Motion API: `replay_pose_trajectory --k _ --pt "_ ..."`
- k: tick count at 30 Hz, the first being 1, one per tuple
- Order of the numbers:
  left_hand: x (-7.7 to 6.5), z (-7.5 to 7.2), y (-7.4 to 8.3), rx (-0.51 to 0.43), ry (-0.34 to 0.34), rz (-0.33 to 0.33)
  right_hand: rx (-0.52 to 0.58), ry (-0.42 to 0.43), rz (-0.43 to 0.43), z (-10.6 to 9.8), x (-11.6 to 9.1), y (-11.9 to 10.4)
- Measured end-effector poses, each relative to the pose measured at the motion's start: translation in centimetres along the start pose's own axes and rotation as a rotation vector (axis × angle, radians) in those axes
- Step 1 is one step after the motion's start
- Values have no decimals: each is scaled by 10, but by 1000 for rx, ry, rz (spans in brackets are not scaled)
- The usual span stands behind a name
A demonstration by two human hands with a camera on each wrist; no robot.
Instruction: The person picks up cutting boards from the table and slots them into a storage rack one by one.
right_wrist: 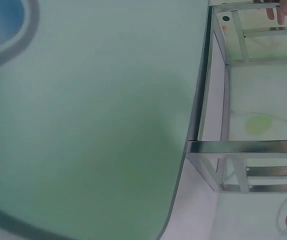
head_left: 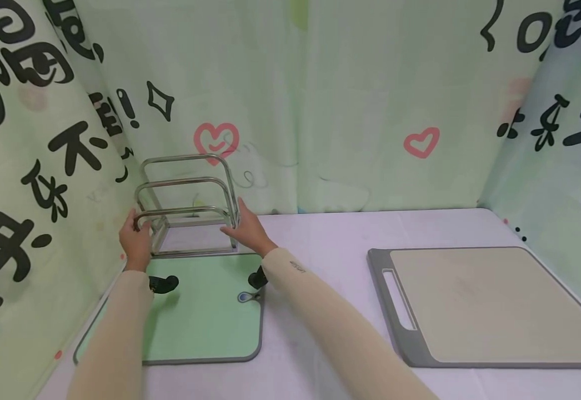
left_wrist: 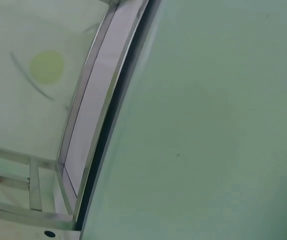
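A silver metal rack [head_left: 185,211] with three arched bars stands upright on the table, just behind the far edge of a green board [head_left: 205,311] with a grey rim. My left hand [head_left: 136,239] grips the rack's left side, its fingertips showing at the top of the right wrist view. On the other side my right hand [head_left: 250,228] holds the rack's right bars, with the thumb in front of them; part of its grasp is hidden. In the right wrist view the rack's frame [right_wrist: 253,146] lies beside the board's edge.
To the right lies a larger beige board [head_left: 490,305] with a grey border and a handle slot. A white cloth covers the table [head_left: 320,244]. Printed curtains [head_left: 350,111] close off the back and both sides, the left one close beside the rack.
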State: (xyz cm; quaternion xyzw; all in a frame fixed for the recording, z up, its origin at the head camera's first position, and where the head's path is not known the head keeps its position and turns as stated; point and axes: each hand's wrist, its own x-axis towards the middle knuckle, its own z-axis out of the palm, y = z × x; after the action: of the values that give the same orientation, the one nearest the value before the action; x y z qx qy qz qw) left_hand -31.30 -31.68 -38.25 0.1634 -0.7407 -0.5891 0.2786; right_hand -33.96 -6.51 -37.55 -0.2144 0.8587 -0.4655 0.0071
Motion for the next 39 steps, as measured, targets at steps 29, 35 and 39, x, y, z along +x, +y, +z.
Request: replay_pose_trajectory --k 29,35,39 --pt "23 -21 -8 94 -289 -136 -34 -23 20 14 21 -1" --pt "29 -32 -5 122 -411 -169 -8 -66 17 6 25 2" --pt "33 -34 -3 171 -484 -186 15 -70 9 1 26 4"
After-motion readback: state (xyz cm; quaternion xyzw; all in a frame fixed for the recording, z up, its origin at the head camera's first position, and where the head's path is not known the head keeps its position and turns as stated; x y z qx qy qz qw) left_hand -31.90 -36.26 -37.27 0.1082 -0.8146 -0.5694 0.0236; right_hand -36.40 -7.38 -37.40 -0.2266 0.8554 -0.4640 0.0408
